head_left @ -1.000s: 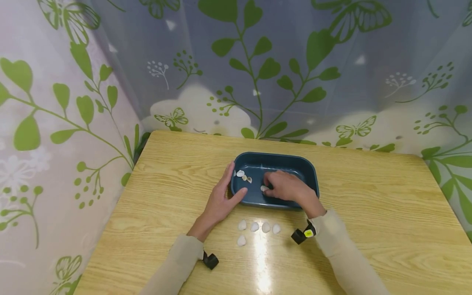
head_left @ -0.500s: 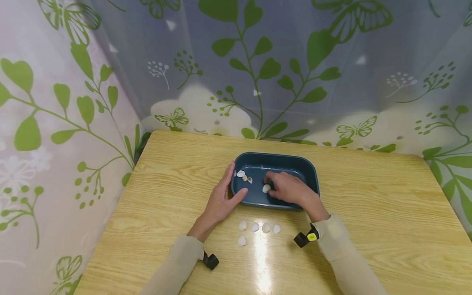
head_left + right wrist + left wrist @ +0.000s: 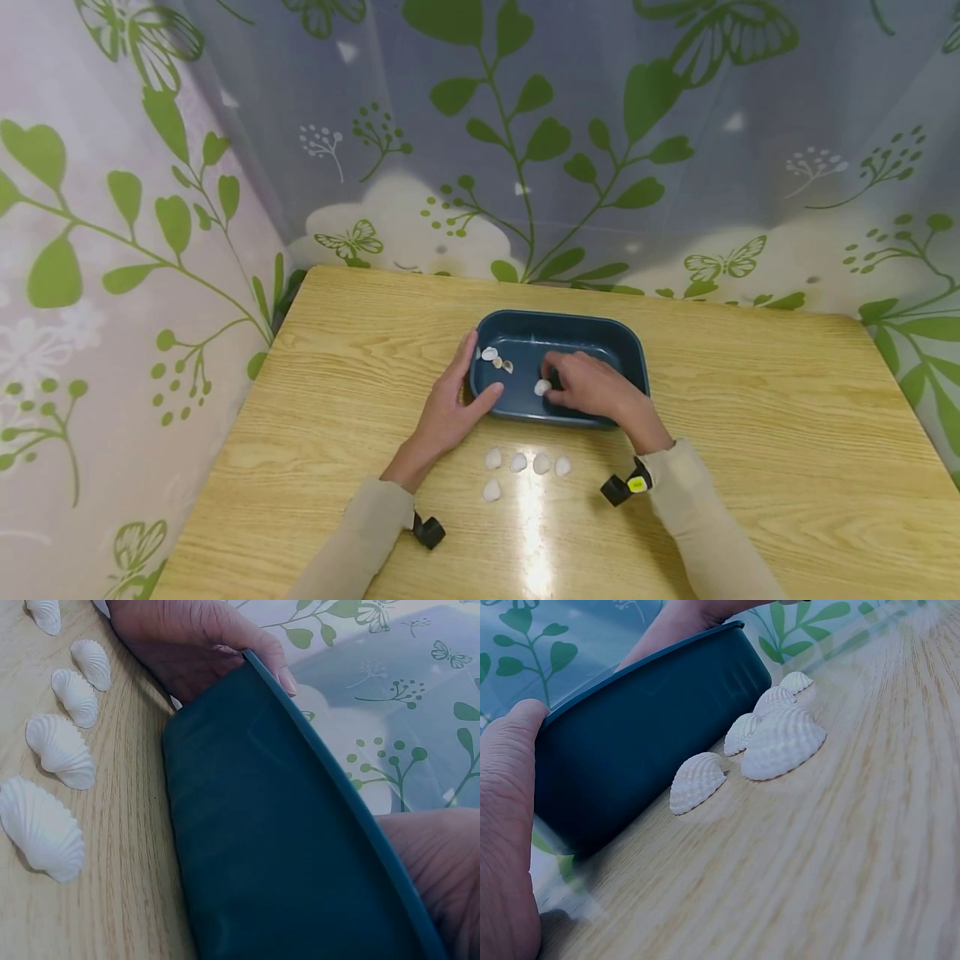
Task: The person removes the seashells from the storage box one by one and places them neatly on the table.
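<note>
A dark blue rectangular basin (image 3: 525, 342) stands on the wooden table. My left hand (image 3: 447, 407) holds its left end, fingers along the outside and thumb over the near rim. Inside the basin, my right hand (image 3: 592, 385) is bent down with a white seashell (image 3: 542, 387) between thumb and fingertips. More small shells (image 3: 489, 353) lie at the basin's left end, some white, some brownish. In the right wrist view the basin's wall (image 3: 262, 810) hides the right fingertips and the shell; the left thumb shows on the rim.
In front of the basin, ribbed white shells lie on the table (image 3: 337, 367): a row of several, with one shell (image 3: 491, 490) below its left end. A curtain (image 3: 570, 150) with green leaf and butterfly prints hangs behind the table's far edge.
My right hand has shifted slightly to the right inside the basin, the shell at its fingertips moving and turning with it. The left hand and the shells on the table stay put.
</note>
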Tool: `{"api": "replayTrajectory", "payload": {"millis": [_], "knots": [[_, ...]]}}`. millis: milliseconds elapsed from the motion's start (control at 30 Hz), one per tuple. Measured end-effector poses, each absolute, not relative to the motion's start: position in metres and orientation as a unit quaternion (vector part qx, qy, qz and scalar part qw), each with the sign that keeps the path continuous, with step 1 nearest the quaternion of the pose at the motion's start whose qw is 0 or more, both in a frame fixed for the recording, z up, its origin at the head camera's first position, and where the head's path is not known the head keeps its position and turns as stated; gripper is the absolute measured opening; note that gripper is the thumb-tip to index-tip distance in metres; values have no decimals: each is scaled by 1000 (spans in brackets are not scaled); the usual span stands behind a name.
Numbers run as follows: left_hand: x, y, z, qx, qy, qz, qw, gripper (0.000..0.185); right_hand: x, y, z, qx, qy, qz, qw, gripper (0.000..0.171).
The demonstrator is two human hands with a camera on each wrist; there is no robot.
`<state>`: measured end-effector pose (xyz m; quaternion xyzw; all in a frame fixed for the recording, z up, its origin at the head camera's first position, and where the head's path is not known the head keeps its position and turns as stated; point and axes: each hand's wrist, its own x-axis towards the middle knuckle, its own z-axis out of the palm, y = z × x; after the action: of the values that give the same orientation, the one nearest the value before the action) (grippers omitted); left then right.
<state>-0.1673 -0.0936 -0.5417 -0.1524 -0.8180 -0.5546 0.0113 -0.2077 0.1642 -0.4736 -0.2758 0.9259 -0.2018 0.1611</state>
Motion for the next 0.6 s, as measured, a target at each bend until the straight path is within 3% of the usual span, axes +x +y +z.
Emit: {"api": "replayTrajectory", "payload": {"millis": [600], "knots": [[-167, -94, -541, -153, -817, -556, 10, 86, -205, 162, -475, -252, 924, -230, 171, 24]]}}
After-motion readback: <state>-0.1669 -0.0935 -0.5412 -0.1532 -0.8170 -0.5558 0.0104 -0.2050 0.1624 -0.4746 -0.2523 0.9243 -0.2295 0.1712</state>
